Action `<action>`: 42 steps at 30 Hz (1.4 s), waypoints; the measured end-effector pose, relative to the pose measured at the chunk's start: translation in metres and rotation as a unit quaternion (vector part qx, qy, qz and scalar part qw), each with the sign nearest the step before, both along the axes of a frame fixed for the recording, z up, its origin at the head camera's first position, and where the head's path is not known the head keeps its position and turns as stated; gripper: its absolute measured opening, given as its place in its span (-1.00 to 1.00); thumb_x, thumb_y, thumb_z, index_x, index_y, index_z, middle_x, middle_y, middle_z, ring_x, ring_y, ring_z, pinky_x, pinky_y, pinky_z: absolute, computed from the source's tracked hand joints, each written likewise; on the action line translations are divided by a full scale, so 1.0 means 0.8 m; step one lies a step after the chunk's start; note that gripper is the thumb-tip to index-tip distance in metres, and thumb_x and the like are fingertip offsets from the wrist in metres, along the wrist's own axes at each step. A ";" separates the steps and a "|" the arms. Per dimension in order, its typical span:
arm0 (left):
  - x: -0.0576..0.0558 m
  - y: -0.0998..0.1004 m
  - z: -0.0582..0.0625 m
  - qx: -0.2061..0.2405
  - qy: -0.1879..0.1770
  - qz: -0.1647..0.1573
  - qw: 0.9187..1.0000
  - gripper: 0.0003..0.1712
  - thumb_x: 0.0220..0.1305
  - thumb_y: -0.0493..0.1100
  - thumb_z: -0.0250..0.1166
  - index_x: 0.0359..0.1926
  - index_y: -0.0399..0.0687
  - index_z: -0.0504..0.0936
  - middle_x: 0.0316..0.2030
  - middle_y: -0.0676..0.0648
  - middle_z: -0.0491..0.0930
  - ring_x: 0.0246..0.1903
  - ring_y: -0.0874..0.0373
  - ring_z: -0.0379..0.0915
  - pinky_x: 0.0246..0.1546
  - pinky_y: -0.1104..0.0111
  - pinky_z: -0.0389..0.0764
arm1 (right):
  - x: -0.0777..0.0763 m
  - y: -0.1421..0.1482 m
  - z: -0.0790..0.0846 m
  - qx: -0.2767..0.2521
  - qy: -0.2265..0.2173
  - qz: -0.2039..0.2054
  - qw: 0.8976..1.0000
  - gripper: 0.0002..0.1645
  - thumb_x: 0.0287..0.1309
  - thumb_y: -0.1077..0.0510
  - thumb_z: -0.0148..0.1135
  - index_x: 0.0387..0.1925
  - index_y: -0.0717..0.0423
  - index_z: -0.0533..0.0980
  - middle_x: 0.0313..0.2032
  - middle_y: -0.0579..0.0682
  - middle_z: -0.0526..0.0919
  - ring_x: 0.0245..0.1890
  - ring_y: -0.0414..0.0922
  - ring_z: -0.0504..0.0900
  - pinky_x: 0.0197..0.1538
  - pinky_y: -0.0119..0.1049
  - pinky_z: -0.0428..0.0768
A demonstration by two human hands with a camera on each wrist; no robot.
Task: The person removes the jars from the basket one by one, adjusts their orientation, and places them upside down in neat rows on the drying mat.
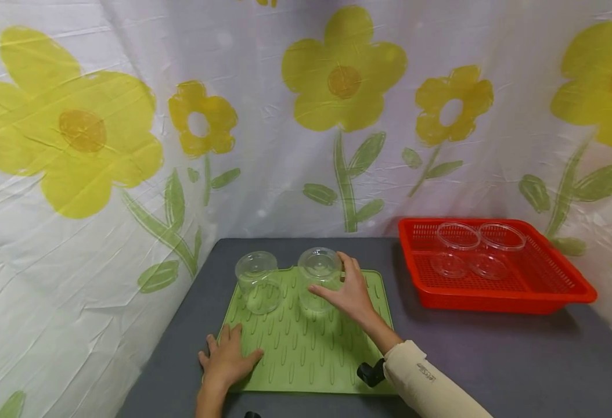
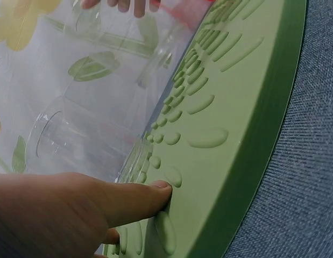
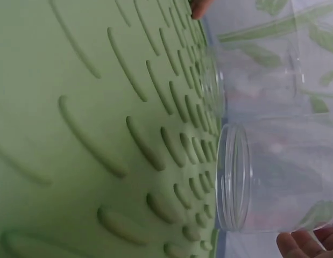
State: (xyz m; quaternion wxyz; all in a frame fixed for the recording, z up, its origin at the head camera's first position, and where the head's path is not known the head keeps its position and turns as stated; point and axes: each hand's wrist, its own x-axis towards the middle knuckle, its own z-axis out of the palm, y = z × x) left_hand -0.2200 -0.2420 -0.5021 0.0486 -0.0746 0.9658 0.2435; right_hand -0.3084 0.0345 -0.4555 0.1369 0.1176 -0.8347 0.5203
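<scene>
Two clear plastic jars stand mouth down on a green ribbed mat. My right hand [image 1: 349, 295] is around the right jar [image 1: 312, 290], thumb across its near side and fingers at its far right side. In the right wrist view, fingertips [image 3: 306, 246] show beside this jar [image 3: 284, 172], whose threaded mouth faces the mat [image 3: 91, 161]. The left jar [image 1: 258, 281] stands apart from both hands. My left hand [image 1: 227, 361] rests with spread fingers on the mat's near left edge; its thumb [image 2: 139, 201] lies straight on the ribs in the left wrist view.
A red plastic basket [image 1: 499, 303] sits at the right of the dark grey table [image 1: 473, 354], with two clear jars [image 1: 459, 235] inside. A white curtain [image 1: 264, 191] printed with yellow flowers hangs behind and to the left of the table.
</scene>
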 end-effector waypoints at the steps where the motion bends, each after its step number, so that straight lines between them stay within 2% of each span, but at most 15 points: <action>1: 0.000 0.000 0.001 -0.003 0.000 0.000 1.000 0.04 0.23 0.20 0.41 0.49 -0.35 0.23 0.49 -0.58 0.00 0.41 -0.78 -0.30 0.23 -0.65 -0.14 | -0.002 -0.002 -0.001 -0.002 -0.001 0.003 1.000 0.24 -0.08 -0.10 0.65 0.52 0.16 0.17 0.31 0.22 0.38 0.22 0.13 0.50 0.23 0.11 0.59; 9: 0.000 0.004 0.001 -0.015 -0.005 -0.003 1.000 0.04 0.23 0.23 0.40 0.48 -0.34 0.24 0.49 -0.57 0.02 0.40 -0.77 -0.27 0.23 -0.64 -0.11 | -0.017 -0.017 -0.012 0.029 -0.014 -0.004 0.999 0.25 -0.03 -0.17 0.61 0.53 0.18 0.14 0.32 0.24 0.37 0.22 0.16 0.51 0.19 0.17 0.58; 14: 0.001 0.009 0.000 -0.013 -0.005 -0.006 1.000 0.04 0.23 0.23 0.40 0.48 -0.33 0.25 0.49 -0.56 0.03 0.40 -0.77 -0.25 0.23 -0.64 -0.09 | -0.020 -0.020 -0.019 0.044 -0.026 -0.005 0.999 0.28 -0.03 -0.19 0.60 0.55 0.19 0.11 0.38 0.28 0.32 0.33 0.22 0.45 0.27 0.23 0.52; 19: 0.001 0.010 0.000 -0.011 0.002 -0.007 1.000 0.02 0.23 0.22 0.40 0.47 -0.34 0.27 0.48 -0.57 0.05 0.39 -0.78 -0.23 0.21 -0.65 -0.06 | -0.022 -0.022 -0.016 0.055 -0.034 -0.006 0.998 0.30 -0.03 -0.23 0.59 0.56 0.18 0.10 0.41 0.28 0.29 0.37 0.23 0.41 0.31 0.24 0.49; 25: 0.003 0.013 -0.003 -0.020 -0.005 -0.003 1.000 0.02 0.21 0.23 0.41 0.46 -0.33 0.28 0.47 -0.56 0.08 0.39 -0.78 -0.21 0.21 -0.65 -0.05 | -0.024 -0.022 -0.017 0.061 -0.052 -0.005 0.997 0.34 -0.09 -0.23 0.62 0.56 0.17 0.10 0.42 0.30 0.27 0.38 0.26 0.39 0.33 0.25 0.47; 32: 0.005 0.010 -0.002 -0.021 -0.002 -0.002 1.000 0.02 0.22 0.23 0.41 0.46 -0.33 0.28 0.47 -0.55 0.08 0.39 -0.78 -0.22 0.21 -0.65 -0.05 | -0.025 -0.021 -0.017 0.072 -0.041 0.003 0.997 0.37 -0.10 -0.25 0.62 0.58 0.12 0.07 0.41 0.27 0.28 0.38 0.23 0.39 0.31 0.23 0.48; 42: 0.001 -0.001 -0.003 -0.027 -0.005 0.002 1.000 0.04 0.24 0.27 0.38 0.48 -0.31 0.26 0.49 -0.54 0.05 0.41 -0.76 -0.24 0.22 -0.64 -0.07 | -0.012 -0.003 -0.012 0.015 -0.016 0.014 1.000 0.22 0.03 -0.17 0.57 0.56 0.08 0.11 0.38 0.18 0.33 0.37 0.19 0.38 0.33 0.18 0.47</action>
